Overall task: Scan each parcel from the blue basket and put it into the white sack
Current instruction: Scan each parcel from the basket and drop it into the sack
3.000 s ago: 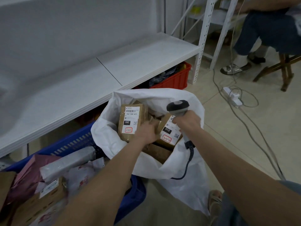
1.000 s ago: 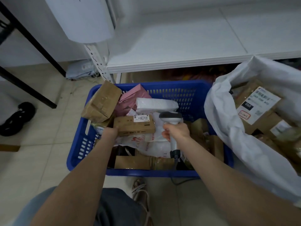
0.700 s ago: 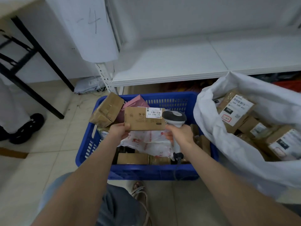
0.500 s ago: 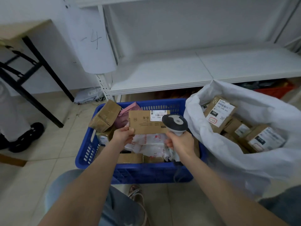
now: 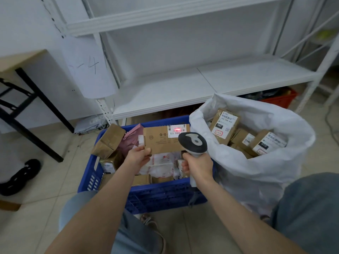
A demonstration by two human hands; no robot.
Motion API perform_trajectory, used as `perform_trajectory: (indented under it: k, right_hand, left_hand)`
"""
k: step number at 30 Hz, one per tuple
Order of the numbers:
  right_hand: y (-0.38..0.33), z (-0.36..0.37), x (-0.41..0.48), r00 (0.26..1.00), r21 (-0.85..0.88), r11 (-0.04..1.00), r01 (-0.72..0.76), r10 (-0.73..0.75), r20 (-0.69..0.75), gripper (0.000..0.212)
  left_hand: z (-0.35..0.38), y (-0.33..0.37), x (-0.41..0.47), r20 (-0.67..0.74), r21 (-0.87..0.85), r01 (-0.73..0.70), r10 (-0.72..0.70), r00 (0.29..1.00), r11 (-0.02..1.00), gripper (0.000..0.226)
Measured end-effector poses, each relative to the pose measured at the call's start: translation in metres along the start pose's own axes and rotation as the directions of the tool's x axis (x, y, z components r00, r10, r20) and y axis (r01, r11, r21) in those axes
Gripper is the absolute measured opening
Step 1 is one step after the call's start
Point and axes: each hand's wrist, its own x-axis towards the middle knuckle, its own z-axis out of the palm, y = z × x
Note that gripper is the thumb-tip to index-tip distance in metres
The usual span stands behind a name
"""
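A: Where's the parcel right now?
B: In the air over the far side of the blue basket (image 5: 159, 195), which stands on the floor. It's a flat brown cardboard box (image 5: 161, 142), broad face turned to the person, with a white label (image 5: 178, 129) at its upper right corner. A red glow sits on the barcode.
A: Who has hold of it?
B: The left hand (image 5: 139, 155) pinches the lower left corner, thumb on the front face, fingers out of sight behind. The right hand (image 5: 199, 166) is wrapped round the handle of the scanner (image 5: 192, 143), whose head points at the label, just beside the box.
A: Is one corner pinch enough?
B: I'd judge so. It hangs level from that corner with no sag, so it's likely light, and the board looks stiff. Plain cardboard isn't slippery either.
A: And for the move into the white sack (image 5: 256, 171)?
B: The sack stands open against the basket's right edge, with several labelled boxes (image 5: 224, 125) inside. The corner grip should serve, though holding the long bottom edge would stop it twisting. I can't tell if the contents are fragile, so lower it rather than toss it.
A: The rest of the basket?
B: A taped brown parcel (image 5: 108, 142) at the far left corner, a pink mailer (image 5: 130, 138), a white plastic bag (image 5: 161, 164) in the middle. The soft ones will probably flop; take those across the middle.
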Motion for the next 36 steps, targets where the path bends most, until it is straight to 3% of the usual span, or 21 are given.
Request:
perform_trajectory:
  k: [21, 31, 36]
  right_hand:
    - [-0.005, -0.023, 0.009, 1.0, 0.037, 0.999, -0.016, 0.017, -0.021, 0.016]
    - [-0.008, -0.036, 0.019, 0.996, 0.101, 0.995, 0.005, 0.003, -0.085, 0.014]
    - [-0.03, -0.068, 0.048, 0.981, 0.175, 0.984, 0.027, 0.007, -0.192, 0.013]
  left_hand:
    - [0.03, 0.018, -0.014, 0.052, 0.021, -0.026, 0.025, 0.998, 0.999, 0.035]
    - [0.043, 0.023, -0.012, 0.091, 0.088, -0.041, 0.033, 0.995, 0.995, 0.038]
    - [0.092, 0.052, -0.013, 0.153, 0.082, -0.104, 0.091, 0.984, 0.991, 0.028]
